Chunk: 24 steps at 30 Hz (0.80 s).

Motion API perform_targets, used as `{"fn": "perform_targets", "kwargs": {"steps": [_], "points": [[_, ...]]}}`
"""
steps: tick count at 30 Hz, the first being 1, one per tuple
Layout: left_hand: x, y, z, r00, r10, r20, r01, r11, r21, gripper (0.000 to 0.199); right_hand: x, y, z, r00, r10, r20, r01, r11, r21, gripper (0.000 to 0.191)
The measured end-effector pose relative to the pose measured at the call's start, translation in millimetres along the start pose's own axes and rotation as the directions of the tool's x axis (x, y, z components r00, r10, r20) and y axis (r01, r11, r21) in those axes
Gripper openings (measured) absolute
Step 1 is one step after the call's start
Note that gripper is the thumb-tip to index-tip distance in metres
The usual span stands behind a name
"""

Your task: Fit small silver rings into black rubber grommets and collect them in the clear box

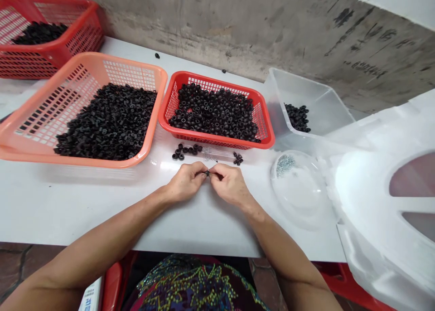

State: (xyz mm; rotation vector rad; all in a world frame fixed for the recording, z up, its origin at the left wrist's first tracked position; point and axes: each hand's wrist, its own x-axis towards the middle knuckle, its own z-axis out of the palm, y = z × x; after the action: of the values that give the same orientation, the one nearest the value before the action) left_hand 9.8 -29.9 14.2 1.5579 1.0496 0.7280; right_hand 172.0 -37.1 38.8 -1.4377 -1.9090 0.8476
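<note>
My left hand (186, 181) and my right hand (229, 184) meet above the white table, fingertips pinched from both sides on one small black part (207, 172). Just beyond them lie several loose black round parts (185, 150), a scatter of tiny silvery pieces (209, 155) and a little heap of black parts (238, 158). Behind these stands a red basket (217, 138) holding many round black parts. An orange basket (73, 160) with a pile of smaller black pieces is on the left. To the right, a clear round dish (302, 188) holds tiny silvery pieces (285, 164).
A second red basket (64, 43) with black parts stands at the back left. A clear plastic bin (316, 102) with some black parts sits at the back right. A large white moulded object (367, 179) covers the right side. A grey wall (238, 25) rises behind the table.
</note>
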Motion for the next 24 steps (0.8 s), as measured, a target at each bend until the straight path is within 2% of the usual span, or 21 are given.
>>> {"fn": "perform_targets", "kwargs": {"steps": [2, 4, 5, 8, 12, 15, 18, 21, 24], "points": [[-0.3, 0.6, 0.6, 1.000, 0.017, -0.021, -0.017, 1.000, 0.023, 0.017, 1.2, 1.7, -1.1, 0.999, 0.035, 0.019, -0.036, 0.997, 0.062, 0.015], [-0.7, 2.1, 1.6, 0.999, 0.044, -0.026, -0.044, 0.999, 0.019, 0.016, 4.6, 6.4, -5.1, 0.984, 0.129, 0.120, -0.156, 0.953, 0.261, 0.006], [-0.9, 2.9, 2.1, 0.998, 0.064, -0.023, -0.063, 0.998, 0.011, 0.016, 6.5, 9.6, -7.6, 0.968, 0.167, 0.189, -0.229, 0.897, 0.378, 0.004], [-1.3, 4.2, 3.5, 0.989, 0.146, 0.006, -0.146, 0.989, -0.013, 0.017, 10.7, 19.4, -13.3, 0.916, 0.183, 0.358, -0.380, 0.682, 0.624, 0.020], [-0.5, 1.8, 4.7, 0.951, 0.308, -0.039, -0.305, 0.949, 0.077, 0.019, 10.4, 26.9, -14.3, 0.870, 0.118, 0.478, -0.459, 0.547, 0.700, 0.030], [0.7, -1.7, 6.1, 0.928, 0.356, -0.111, -0.337, 0.928, 0.159, 0.016, 9.4, 27.7, -12.6, 0.836, 0.046, 0.546, -0.500, 0.473, 0.725, 0.038], [1.4, -4.0, 8.7, 0.929, 0.339, -0.146, -0.321, 0.938, 0.130, 0.016, 9.8, 26.9, -11.1, 0.839, 0.011, 0.543, -0.491, 0.443, 0.750, 0.041], [0.0, -4.0, 12.1, 0.942, 0.295, -0.159, -0.305, 0.952, -0.041, 0.019, 10.5, 26.5, -10.0, 0.872, 0.025, 0.488, -0.441, 0.471, 0.764, 0.036], [-3.2, -3.1, 15.2, 0.973, 0.189, -0.131, -0.213, 0.956, -0.202, 0.037, 10.5, 26.2, -9.0, 0.899, 0.032, 0.437, -0.388, 0.519, 0.761, 0.030]]}}
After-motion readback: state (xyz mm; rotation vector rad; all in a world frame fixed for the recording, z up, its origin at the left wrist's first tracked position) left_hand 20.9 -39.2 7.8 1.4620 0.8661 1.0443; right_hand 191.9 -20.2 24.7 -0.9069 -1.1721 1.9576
